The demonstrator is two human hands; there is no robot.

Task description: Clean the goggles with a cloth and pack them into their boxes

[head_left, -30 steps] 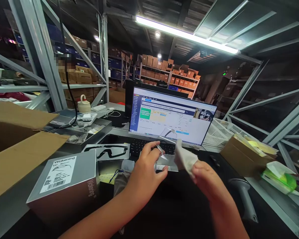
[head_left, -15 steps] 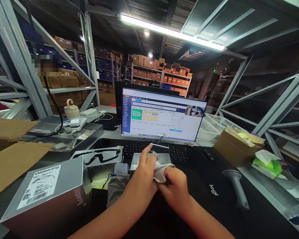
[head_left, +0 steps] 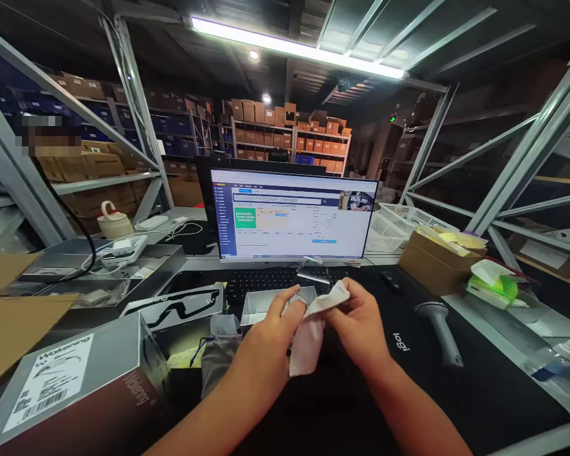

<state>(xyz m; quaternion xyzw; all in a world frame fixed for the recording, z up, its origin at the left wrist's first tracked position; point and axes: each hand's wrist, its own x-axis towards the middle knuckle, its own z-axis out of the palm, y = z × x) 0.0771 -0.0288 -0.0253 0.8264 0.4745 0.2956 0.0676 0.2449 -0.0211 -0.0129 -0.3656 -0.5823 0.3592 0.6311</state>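
My left hand [head_left: 275, 326] and my right hand [head_left: 356, 320] meet over the black desk mat, both pinching a white cleaning cloth [head_left: 308, 339] that hangs down between them. Something small and clear seems wrapped in the cloth's top edge; I cannot make it out. Just behind my fingers stands a small open grey box [head_left: 259, 305]. A grey pouch with a blue cord [head_left: 216, 354] lies under my left wrist. A silver "Wokening" box [head_left: 71, 386] sits at the lower left, a printed glasses card [head_left: 180, 304] beyond it.
A monitor [head_left: 292, 215] and black keyboard [head_left: 261, 278] stand behind my hands. A barcode scanner [head_left: 439, 329] lies at the right, a cardboard box [head_left: 434, 259] and green packet [head_left: 494, 288] beyond. Open cardboard flaps [head_left: 14, 316] and a metal tray of cables [head_left: 123, 259] fill the left.
My hands came together from apart, the right bringing the cloth to the left; the cloth now hangs unfolded between them. The view has swung left and down.
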